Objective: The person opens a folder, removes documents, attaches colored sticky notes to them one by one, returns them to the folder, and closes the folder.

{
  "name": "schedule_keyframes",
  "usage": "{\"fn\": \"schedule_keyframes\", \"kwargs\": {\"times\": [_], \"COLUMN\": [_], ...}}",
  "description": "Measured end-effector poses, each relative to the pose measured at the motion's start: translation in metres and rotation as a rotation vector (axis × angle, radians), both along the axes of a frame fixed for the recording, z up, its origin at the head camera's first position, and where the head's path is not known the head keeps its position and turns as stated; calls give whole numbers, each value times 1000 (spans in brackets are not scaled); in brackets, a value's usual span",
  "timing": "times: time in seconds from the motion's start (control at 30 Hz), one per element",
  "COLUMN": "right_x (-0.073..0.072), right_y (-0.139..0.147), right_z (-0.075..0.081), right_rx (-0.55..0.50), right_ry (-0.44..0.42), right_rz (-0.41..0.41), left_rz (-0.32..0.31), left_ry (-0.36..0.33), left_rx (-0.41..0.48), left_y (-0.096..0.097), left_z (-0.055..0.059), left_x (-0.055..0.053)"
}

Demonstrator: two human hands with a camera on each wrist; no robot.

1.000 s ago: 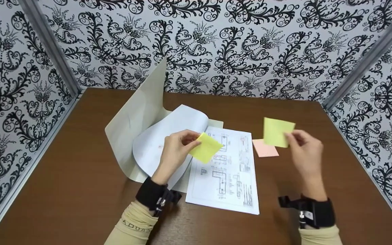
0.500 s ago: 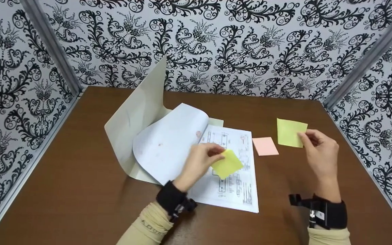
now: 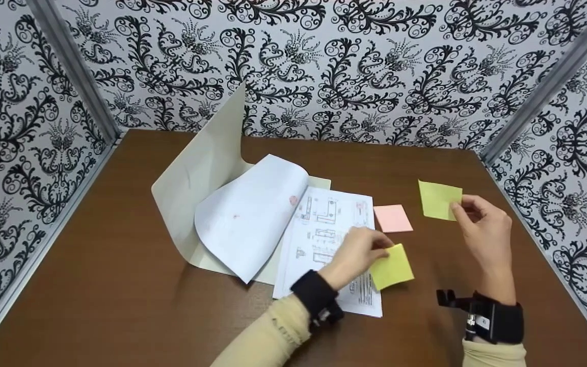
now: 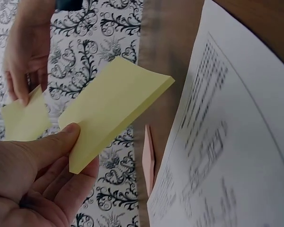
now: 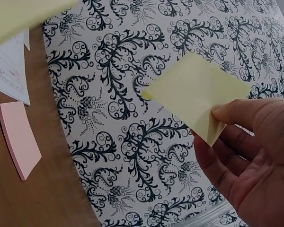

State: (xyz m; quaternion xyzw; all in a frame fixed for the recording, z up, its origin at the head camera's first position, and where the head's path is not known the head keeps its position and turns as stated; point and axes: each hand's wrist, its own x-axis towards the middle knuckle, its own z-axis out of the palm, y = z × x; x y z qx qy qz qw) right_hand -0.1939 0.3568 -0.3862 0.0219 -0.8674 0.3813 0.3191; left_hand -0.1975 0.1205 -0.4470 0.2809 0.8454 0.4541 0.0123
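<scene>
My left hand (image 3: 357, 255) pinches a thick yellow sticky note pad (image 4: 120, 101) by its edge, above the right edge of the printed drawings (image 3: 319, 219). Its thumb lies on the top face and the other fingers are bent beneath. Off to the right, my right hand (image 3: 487, 229) holds a single yellow sticky note (image 5: 199, 90) up off the table, pinched near one corner between thumb and fingers. A pink sticky note pad (image 3: 393, 218) lies on the table between the drawings and the right hand.
An open cream folder (image 3: 207, 153) stands at the left with its cover raised. One white sheet (image 3: 252, 209) is curled over toward that cover. The brown table (image 3: 95, 285) is bounded by patterned walls (image 3: 293, 66) at the back and sides.
My left hand has carried the yellow pad right and toward me, from the middle of the drawings to their right edge. My right hand has moved right with the single note.
</scene>
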Motion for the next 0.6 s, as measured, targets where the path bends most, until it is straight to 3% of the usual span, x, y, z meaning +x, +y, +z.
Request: {"fn": "schedule_keyframes", "kwargs": {"times": [0.33,0.43,0.6], "right_x": [1,0,0], "right_y": [1,-1,-5], "right_z": [1,1,1], "right_rx": [13,10,15], "right_ry": [-13,-14,-10], "right_rz": [3,8,24], "left_rz": [39,70,135], "left_ry": [27,44,174], "left_rx": [-104,-186,-383], "left_y": [43,52,67], "left_z": [-12,-12,-15], "left_x": [-2,0,0]}}
